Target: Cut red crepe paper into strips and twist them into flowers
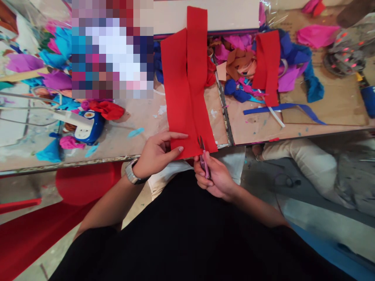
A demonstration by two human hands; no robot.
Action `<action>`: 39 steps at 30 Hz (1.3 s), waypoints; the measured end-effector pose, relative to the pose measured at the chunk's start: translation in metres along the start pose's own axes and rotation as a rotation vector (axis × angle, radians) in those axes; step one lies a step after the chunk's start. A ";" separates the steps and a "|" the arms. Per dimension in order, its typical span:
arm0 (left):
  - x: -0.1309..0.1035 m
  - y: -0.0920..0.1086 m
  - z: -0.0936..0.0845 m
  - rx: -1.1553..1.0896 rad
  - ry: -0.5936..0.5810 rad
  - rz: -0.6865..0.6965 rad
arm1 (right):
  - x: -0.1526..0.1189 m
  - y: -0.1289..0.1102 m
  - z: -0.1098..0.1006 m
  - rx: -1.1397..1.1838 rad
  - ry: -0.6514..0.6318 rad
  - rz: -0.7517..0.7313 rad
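Observation:
A long folded piece of red fabric [187, 89] lies across the table and reaches its front edge. My left hand [158, 152], with a watch on the wrist, rests on the fabric's lower left corner, thumb and index finger apart on top. In my right hand [213, 175] are small scissors with pink handles [202, 156]. Their blades point away from me over the fabric's lower end and look slightly parted.
Colourful fabric scraps [240, 58] and a second red strip [271, 58] lie to the right. On the left are a blue and white power socket [89, 127], cords and more scraps. Another person's leg [310, 164] shows at the right, below the table. A red chair [84, 183] stands at the lower left.

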State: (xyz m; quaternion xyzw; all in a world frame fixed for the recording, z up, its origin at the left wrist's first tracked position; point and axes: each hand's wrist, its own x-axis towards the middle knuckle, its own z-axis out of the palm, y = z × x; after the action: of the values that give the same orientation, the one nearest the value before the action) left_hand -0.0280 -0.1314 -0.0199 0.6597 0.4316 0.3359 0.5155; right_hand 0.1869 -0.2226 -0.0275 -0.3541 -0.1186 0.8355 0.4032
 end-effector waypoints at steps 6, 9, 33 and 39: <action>0.000 -0.001 0.000 -0.019 0.028 0.008 | -0.003 0.002 -0.001 -0.050 -0.002 -0.006; 0.001 0.001 0.000 -0.038 0.035 0.013 | -0.008 0.005 -0.003 -0.058 -0.018 0.009; -0.001 0.007 -0.001 -0.147 0.058 -0.082 | -0.013 0.012 -0.003 -0.036 -0.039 0.103; -0.002 0.000 -0.001 -0.230 0.039 -0.122 | -0.011 0.008 0.000 -0.028 -0.049 0.092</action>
State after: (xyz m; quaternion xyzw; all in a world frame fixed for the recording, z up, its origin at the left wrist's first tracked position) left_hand -0.0298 -0.1331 -0.0200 0.5620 0.4394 0.3641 0.5987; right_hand 0.1871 -0.2363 -0.0257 -0.3442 -0.1236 0.8597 0.3566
